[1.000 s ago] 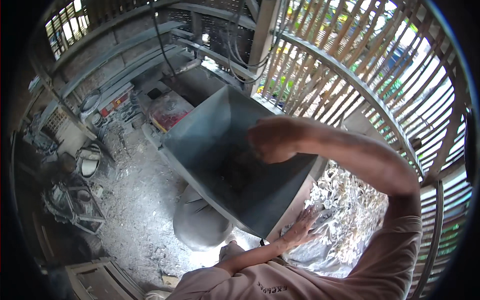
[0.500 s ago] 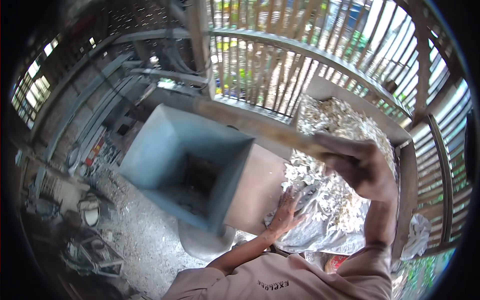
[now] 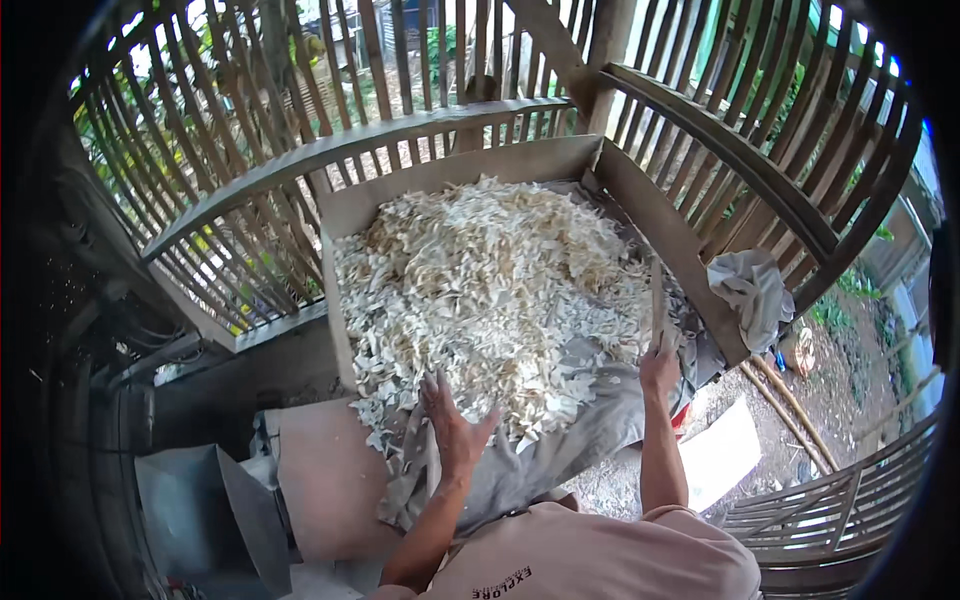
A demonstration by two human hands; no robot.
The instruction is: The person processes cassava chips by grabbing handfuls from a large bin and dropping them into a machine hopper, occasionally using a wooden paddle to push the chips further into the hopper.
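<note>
The view is swinging toward the tray, the metal hopper is now sitting at the lower left, and the wooden stick (image 3: 657,293), a moment ago lying across toward the hopper, is now pointing away from the person at the right side of the pile. The right grip (image 3: 659,369) is closing around the near end of this stick, its fingers folding over it. The left grip (image 3: 458,438) is spreading, palm down, with the thumb standing apart from the fingers; it is holding nothing, and its fingertips are reaching over the near left edge of the pale chips (image 3: 485,290). How firmly they are pressing cannot be told.

The chips are lying heaped between and beyond the two grips, thinning out toward the right, near the stick. Under them a grey sheet (image 3: 570,440) is spreading and hanging over the near edge. Boards are walling the tray (image 3: 450,168) at the back and both sides. A pinkish panel (image 3: 330,480) is adjoining at the left, and the metal hopper (image 3: 190,515) is standing just past it. Outside the right board a whitish cloth (image 3: 750,292) is hanging crumpled, and a slatted fence (image 3: 740,160) is rising behind everything.
</note>
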